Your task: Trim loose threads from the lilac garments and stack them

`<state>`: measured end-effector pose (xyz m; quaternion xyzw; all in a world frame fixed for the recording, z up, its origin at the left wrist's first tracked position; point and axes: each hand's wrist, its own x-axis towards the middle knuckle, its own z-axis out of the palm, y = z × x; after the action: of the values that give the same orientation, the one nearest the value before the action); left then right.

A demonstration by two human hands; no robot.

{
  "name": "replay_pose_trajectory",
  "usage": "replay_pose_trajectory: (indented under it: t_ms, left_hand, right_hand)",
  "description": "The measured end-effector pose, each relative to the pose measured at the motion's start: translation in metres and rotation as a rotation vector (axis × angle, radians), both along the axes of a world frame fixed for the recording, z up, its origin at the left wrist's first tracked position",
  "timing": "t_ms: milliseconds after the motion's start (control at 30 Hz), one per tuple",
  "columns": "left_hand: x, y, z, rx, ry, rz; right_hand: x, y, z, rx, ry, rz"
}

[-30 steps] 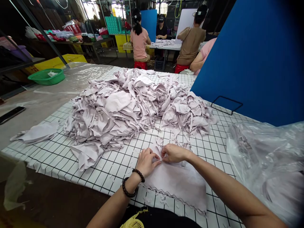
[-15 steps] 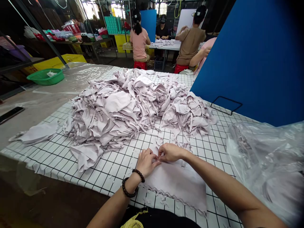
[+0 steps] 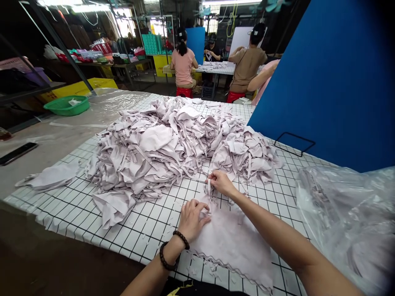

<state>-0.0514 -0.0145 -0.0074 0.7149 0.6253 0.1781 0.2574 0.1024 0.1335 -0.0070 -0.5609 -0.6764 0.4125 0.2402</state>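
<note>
A pale lilac-grey fabric piece (image 3: 234, 242) with a wavy lower edge lies flat in front of me. My left hand (image 3: 191, 220) rests at its upper left edge, thumb and forefinger parted, fingertips touching the cloth. Farther up, my right hand (image 3: 220, 183) pinches a narrow fabric strip (image 3: 209, 188) that hangs down from the fingertips. Small cloth scraps lie around the piece. Beyond both hands rises a large heap of crumpled fabric pieces (image 3: 157, 139) of the same colour.
A blue board (image 3: 324, 90) leans at the right, near a clear plastic bag (image 3: 345, 213) with cloth inside. On the left are a green basin (image 3: 66, 107) and a phone (image 3: 18, 153). Several people sit at another table behind. The grid-patterned tablecloth (image 3: 148, 230) covers this table.
My right hand has moved up and away from my left, lifting a strip between its fingertips. The left thumb and forefinger have parted. The view has tilted slightly upward.
</note>
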Motion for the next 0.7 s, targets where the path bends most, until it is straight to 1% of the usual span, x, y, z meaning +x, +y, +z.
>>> replay_pose_trajectory:
  t_ms: [67, 133, 200, 267, 367, 433, 500, 567, 633, 700]
  left_hand:
    - [0.0, -0.001, -0.001, 0.004, 0.003, -0.02]
    - [0.0, -0.001, -0.002, 0.003, 0.006, -0.034]
    - [-0.001, -0.001, -0.002, -0.003, 0.003, -0.044]
    - [-0.001, 0.0, -0.002, -0.005, 0.001, -0.047]
    - [-0.001, 0.0, -0.002, -0.002, 0.012, -0.042]
    - [-0.001, -0.001, -0.003, 0.004, 0.022, -0.042]
    - [-0.001, -0.001, -0.004, 0.012, 0.029, -0.043]
    - [-0.001, -0.002, -0.004, 0.024, 0.031, -0.045]
    - [-0.001, -0.002, -0.005, 0.037, 0.029, -0.043]
    - [-0.001, -0.003, -0.006, 0.046, 0.022, -0.042]
  right_hand:
    - [-0.002, 0.002, -0.009, -0.089, -0.002, -0.016]
    - [-0.002, 0.003, -0.013, -0.156, 0.008, 0.001]
    - [0.001, 0.004, -0.011, -0.204, 0.017, 0.021]
    - [0.006, 0.005, -0.004, -0.194, 0.015, 0.011]
    - [0.011, 0.0, 0.01, -0.094, 0.002, -0.066]
    - [0.009, -0.01, 0.017, 0.01, -0.033, -0.059]
    - [0.001, -0.023, 0.022, 0.13, -0.135, 0.038]
    - [-0.01, -0.037, 0.024, 0.252, -0.317, 0.18]
    - [-0.021, -0.046, 0.025, 0.336, -0.537, 0.288]
    - [-0.028, -0.051, 0.026, 0.383, -0.723, 0.344]
